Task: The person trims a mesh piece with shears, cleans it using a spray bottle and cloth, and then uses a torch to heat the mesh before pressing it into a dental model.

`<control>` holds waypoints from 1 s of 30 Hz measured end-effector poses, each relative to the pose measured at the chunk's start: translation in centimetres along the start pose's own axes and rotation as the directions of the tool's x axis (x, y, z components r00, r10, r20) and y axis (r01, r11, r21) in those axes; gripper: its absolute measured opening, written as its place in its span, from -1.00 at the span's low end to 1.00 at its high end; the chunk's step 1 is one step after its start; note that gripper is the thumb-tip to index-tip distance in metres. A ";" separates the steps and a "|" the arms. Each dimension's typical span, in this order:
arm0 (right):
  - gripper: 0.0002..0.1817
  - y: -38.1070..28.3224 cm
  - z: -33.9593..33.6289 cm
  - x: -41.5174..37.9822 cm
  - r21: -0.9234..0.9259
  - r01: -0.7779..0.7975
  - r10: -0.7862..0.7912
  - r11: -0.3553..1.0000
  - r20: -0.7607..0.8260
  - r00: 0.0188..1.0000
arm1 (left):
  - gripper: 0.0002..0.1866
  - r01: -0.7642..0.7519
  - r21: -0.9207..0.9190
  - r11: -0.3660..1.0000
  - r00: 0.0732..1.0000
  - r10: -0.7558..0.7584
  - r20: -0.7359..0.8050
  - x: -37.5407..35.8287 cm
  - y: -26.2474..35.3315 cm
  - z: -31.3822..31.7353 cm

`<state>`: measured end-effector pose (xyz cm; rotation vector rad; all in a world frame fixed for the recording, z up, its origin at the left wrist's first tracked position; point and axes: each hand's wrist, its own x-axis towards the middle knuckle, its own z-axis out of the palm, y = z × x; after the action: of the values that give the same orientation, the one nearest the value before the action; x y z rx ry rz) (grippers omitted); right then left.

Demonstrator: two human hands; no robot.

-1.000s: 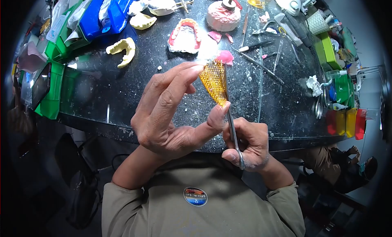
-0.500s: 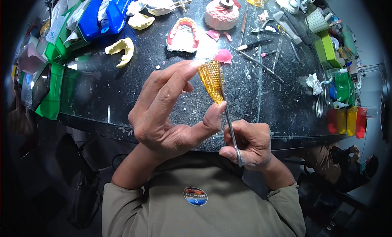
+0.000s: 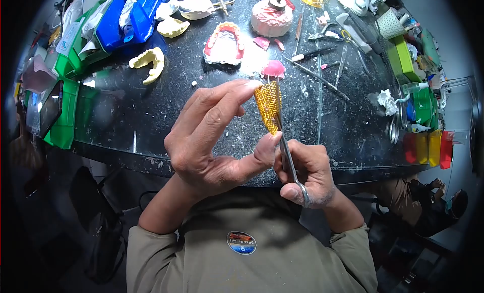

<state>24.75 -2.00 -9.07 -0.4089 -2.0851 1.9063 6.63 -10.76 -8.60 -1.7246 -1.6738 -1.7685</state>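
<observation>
Mesh [image 3: 267, 106] between fingers [image 3: 233, 99] of left hand [image 3: 206, 141], beside scissors [image 3: 288, 157]

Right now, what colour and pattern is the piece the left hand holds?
Gold mesh, with a fine grid pattern; best seen in the head view.

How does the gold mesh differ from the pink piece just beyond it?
The gold mesh is openly gridded; the pink piece looks solid.
The mesh tapers towards the person's left thumb; the pink piece is rounded and more compact.
The left hand holds the mesh up, while the pink piece lies on the bench.
</observation>
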 end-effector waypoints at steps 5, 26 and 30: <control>-0.54 0.1 0.3 0.1 0.004 0.004 -0.004 1.000 -0.018 1.000 | -0.52 -0.007 -0.004 1.000 0.999 0.006 -0.038 0.1 -0.2 0.1; -0.68 -0.9 0.7 0.0 -0.055 0.014 -0.018 0.998 -0.082 0.996 | -0.48 0.006 -0.016 1.000 0.999 -0.007 -0.038 0.3 -0.7 0.2; -0.73 -0.8 0.4 0.0 -0.109 0.057 -0.065 0.992 -0.075 0.995 | -0.48 0.019 -0.019 1.000 0.999 -0.020 -0.026 0.4 -0.8 0.2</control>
<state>24.53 -2.47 -8.31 -0.4314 -2.1296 1.7216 6.05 -10.17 -8.80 -1.6913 -1.6746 -1.8121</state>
